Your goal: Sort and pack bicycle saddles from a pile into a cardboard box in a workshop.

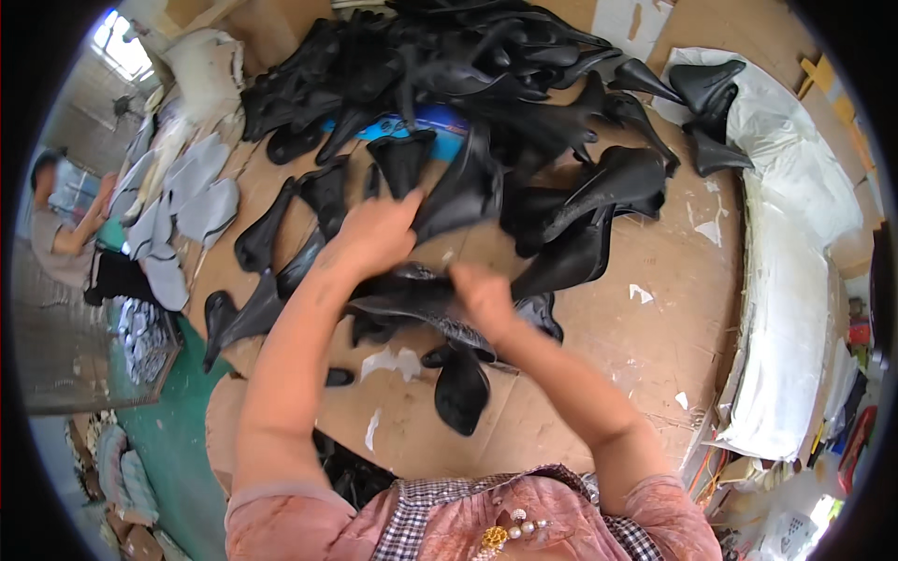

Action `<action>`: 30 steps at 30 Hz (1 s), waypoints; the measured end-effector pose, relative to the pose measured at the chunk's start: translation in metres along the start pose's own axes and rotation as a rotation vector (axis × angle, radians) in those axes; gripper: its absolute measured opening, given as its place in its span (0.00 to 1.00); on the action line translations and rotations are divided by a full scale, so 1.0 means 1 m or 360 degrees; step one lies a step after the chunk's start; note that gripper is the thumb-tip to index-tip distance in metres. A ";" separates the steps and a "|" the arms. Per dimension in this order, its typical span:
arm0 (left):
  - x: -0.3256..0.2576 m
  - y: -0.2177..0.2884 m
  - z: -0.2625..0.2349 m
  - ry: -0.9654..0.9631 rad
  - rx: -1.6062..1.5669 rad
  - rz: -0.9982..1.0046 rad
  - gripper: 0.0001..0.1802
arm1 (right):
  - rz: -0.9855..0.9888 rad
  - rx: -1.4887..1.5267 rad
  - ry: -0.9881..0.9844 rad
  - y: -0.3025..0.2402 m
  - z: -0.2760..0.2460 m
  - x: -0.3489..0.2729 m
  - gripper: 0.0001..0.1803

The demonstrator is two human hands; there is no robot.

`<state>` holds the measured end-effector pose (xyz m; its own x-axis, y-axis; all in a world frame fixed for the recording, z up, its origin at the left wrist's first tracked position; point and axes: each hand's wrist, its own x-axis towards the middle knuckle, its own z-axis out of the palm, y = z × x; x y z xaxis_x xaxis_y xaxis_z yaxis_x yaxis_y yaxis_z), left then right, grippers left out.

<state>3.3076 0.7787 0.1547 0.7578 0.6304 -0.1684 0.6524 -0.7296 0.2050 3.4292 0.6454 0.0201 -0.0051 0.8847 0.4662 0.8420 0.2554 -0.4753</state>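
Observation:
Many glossy black bicycle saddle pieces, wide at one end and narrow at the other, lie over the cardboard-covered table. My left hand [374, 238] is closed at the lower edge of an upright bicycle saddle piece [468, 187], which is smeared by motion. Lower and to the right, my right hand [482, 294] has its fingers curled. It sits against the end of a dark saddle piece [407, 297] lying crosswise before me; its fingertips are hidden. Nearer to me a single saddle piece [462, 393] rests with its broad end toward me.
A tall heap of black saddle pieces [402, 65] fills the table's far side. White wrapped sheeting [781, 309] runs along the right edge. Grey saddle-shaped pads [208, 210] lie at the left, near another person [70, 229]. Paper scraps [641, 294] stick to the cardboard [599, 374].

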 end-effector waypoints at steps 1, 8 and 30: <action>-0.036 -0.014 0.011 -0.0102 -0.0016 0.0053 0.23 | 0.0004 0.0123 0.0081 -0.026 0.024 -0.019 0.15; -0.364 -0.114 0.097 -0.0686 -0.0355 -0.1204 0.17 | -0.0530 0.1348 -0.0997 -0.189 0.042 -0.099 0.31; 0.326 -0.071 0.100 -0.0179 -0.2971 -0.0448 0.23 | 0.1859 0.0935 0.0878 0.349 -0.114 -0.047 0.23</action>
<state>3.5085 1.0093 -0.0110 0.6920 0.5895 -0.4167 -0.0425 0.6095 0.7916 3.7852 0.6485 -0.0824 0.8498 0.4681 -0.2423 -0.1286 -0.2618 -0.9565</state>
